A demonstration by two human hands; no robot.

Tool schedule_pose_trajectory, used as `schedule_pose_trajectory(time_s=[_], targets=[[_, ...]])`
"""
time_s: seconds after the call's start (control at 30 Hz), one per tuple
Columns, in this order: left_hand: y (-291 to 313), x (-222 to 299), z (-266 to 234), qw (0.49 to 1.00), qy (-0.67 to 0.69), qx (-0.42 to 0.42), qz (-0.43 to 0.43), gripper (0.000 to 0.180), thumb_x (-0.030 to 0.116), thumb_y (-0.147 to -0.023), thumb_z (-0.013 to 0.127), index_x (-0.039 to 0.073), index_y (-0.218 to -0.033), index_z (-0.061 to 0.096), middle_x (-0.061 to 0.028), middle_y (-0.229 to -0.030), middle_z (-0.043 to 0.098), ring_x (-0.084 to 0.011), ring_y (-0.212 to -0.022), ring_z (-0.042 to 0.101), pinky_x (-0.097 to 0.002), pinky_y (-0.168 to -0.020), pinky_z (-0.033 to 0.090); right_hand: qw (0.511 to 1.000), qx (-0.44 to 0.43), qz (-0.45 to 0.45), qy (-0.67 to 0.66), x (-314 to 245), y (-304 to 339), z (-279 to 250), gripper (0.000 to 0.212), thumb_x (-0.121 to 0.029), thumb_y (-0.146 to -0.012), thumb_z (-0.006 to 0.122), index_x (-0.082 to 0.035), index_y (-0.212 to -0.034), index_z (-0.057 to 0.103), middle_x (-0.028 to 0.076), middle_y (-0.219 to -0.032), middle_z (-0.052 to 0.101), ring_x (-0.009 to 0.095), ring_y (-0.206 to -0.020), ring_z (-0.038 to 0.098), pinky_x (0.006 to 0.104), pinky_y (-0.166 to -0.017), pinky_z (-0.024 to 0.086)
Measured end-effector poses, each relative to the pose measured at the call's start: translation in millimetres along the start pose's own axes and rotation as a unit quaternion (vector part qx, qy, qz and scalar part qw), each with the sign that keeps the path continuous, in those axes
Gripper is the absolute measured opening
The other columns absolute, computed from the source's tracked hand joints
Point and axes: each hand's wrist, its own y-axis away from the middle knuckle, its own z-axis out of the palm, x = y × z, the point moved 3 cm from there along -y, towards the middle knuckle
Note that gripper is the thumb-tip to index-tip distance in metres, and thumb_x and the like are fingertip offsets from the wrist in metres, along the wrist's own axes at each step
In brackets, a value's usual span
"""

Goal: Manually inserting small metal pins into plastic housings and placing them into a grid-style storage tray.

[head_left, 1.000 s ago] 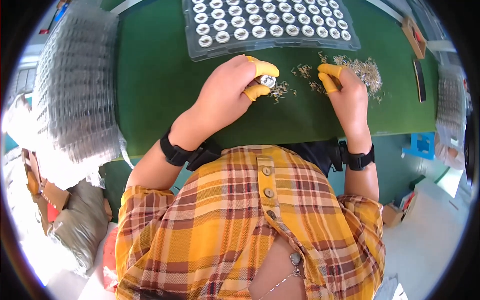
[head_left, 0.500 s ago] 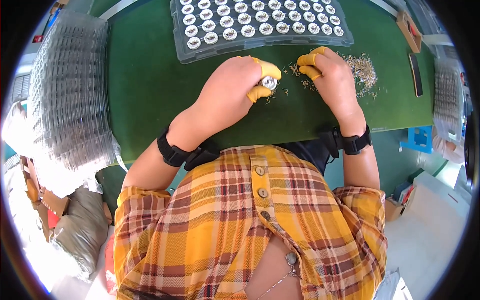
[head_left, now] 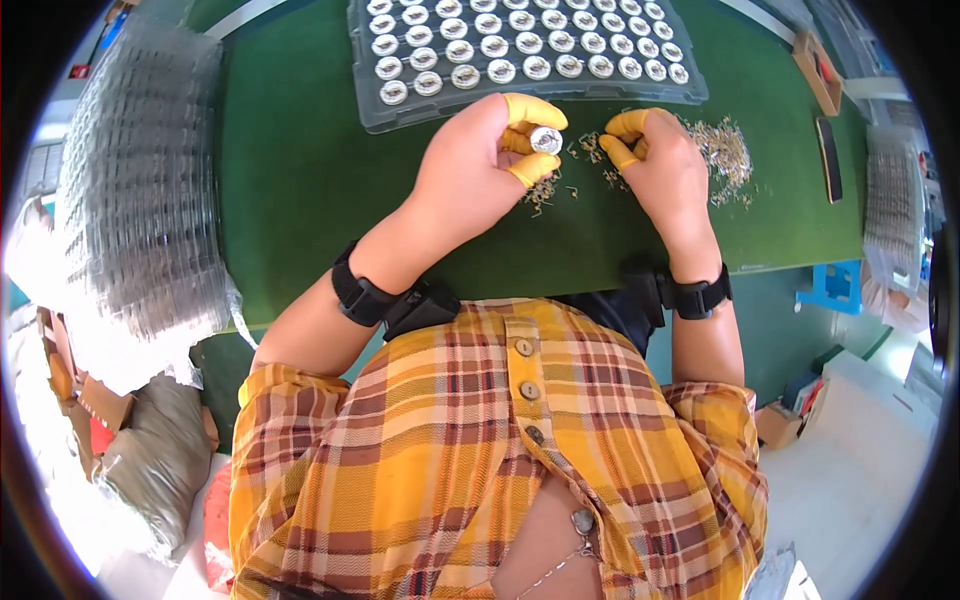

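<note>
The left hand (head_left: 462, 165) grips a round silver-white component (head_left: 545, 140) between yellow-covered thumb and fingers. The right hand (head_left: 668, 165) curls beside small metal pieces (head_left: 728, 155); its hold cannot be told.

A stack of clear plastic trays (head_left: 140, 190) lines the left edge of the green desk (head_left: 310, 220). A black bar (head_left: 829, 160) lies by the right edge, a brown box (head_left: 819, 85) toward the far right corner. A blue stool (head_left: 835, 287) stands off the near right corner, a grey sack (head_left: 155, 460) below the near left.
</note>
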Motion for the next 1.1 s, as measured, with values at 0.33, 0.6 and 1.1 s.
schedule_pose_trajectory(time_s=[0.33,0.6,1.1], targets=[[6,-9,-2,0.999,-0.002,0.031,0.039,0.032,-0.008,-0.079,0.068,-0.002,-0.107,0.055,-0.0055,-0.097,0.061,-0.0116,-0.083,0.062,-0.0248,-0.069,0.053,0.964,0.001,0.058,-0.259,-18,19,2,0.016,-0.001,-0.078,0.073,-0.003,-0.093,0.069,0.005,-0.086,0.069,0.009,-0.069,0.064,0.0218,-0.064,0.052],[7,-8,-2,0.999,-0.013,0.027,0.030,0.034,-0.008,-0.078,0.069,0.000,-0.109,0.055,-0.0049,-0.097,0.061,-0.0110,-0.089,0.062,-0.0251,-0.076,0.054,0.926,0.038,0.044,-0.373,-33,22,9,0.016,-0.001,-0.079,0.072,-0.004,-0.094,0.069,0.004,-0.089,0.069,0.007,-0.071,0.063,0.0205,-0.065,0.051],[8,-5,0,0.999,-0.030,0.019,0.031,0.031,-0.007,-0.077,0.070,-0.003,-0.104,0.056,-0.0064,-0.092,0.062,-0.0108,-0.080,0.061,-0.0239,-0.069,0.054,0.978,0.060,-0.105,-0.172,-51,22,-4,0.019,0.003,-0.072,0.073,-0.004,-0.089,0.068,0.009,-0.083,0.067,0.019,-0.069,0.065,0.0263,-0.061,0.052]])
